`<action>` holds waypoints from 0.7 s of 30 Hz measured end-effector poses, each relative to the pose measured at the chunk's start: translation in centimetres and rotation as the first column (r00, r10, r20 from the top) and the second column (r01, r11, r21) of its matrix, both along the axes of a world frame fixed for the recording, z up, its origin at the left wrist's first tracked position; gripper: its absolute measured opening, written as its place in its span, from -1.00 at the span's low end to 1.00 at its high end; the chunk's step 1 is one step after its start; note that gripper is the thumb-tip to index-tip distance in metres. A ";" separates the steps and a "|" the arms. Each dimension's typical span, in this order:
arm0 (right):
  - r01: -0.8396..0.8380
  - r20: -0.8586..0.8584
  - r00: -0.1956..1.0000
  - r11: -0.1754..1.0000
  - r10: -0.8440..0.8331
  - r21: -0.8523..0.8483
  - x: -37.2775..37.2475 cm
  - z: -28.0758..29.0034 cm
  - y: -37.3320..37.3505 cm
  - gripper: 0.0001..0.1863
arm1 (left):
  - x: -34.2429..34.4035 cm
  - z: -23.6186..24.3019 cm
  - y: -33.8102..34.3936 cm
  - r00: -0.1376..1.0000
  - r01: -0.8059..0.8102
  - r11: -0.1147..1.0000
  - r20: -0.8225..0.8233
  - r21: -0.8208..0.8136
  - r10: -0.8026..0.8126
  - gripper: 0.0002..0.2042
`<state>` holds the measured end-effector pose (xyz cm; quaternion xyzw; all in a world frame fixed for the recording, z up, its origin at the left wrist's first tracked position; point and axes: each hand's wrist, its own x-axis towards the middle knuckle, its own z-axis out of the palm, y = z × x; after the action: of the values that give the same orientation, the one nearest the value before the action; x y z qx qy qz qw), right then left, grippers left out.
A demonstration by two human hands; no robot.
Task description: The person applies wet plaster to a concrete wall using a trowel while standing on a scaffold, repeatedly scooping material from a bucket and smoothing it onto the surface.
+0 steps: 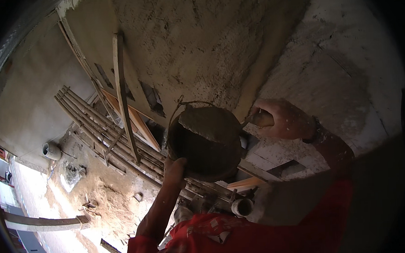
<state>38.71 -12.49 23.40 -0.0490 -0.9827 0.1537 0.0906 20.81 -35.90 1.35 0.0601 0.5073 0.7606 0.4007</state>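
A dark round bucket (pixel 205 170) with a thin wire handle hangs tilted in front of me. My left hand (pixel 173 171) is closed on its near left rim, with the thumb over the edge. Wet grey mortar (pixel 201 147) shows inside. My right hand (pixel 282 118) is wrapped round the handle of a trowel (pixel 247 120) at the bucket's right side. The trowel's blade reaches over the bucket's mouth and seems coated with mortar, so its outline is hard to make out.
Ahead rises a wall of rough, damp plaster (pixel 185 54), paler on its right (pixel 342 82). Below lie bamboo poles (pixel 106 131) forming a platform, crossed by a leaning wooden plank (pixel 124 94). White buckets (pixel 51 151) (pixel 242 208) stand lower down. Sandy rubble (pixel 108 204) covers the ground.
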 end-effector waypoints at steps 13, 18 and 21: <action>0.467 -0.538 0.727 0.881 -0.428 -0.069 1.9 15.2 12.2 -0.28 | -0.1 -1.3 -2.1 0.998 -0.069 0.987 0.004 -0.143 0.070 -0.59; 0.529 -0.433 0.786 0.843 -0.442 0.100 1.2 15.4 7.6 -0.30 | -0.2 -1.4 -2.6 0.999 -0.041 0.999 -0.021 -0.033 0.041 -0.56; 0.226 -0.039 0.974 0.968 -0.223 0.113 1.1 9.1 5.3 -0.42 | -0.1 -0.5 -2.3 0.999 -0.041 0.999 0.007 0.021 0.041 -0.56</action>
<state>39.77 -7.22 32.53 -0.1524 -0.9770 0.0854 0.1226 20.72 -38.23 0.86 0.0512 0.4991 0.7742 0.3860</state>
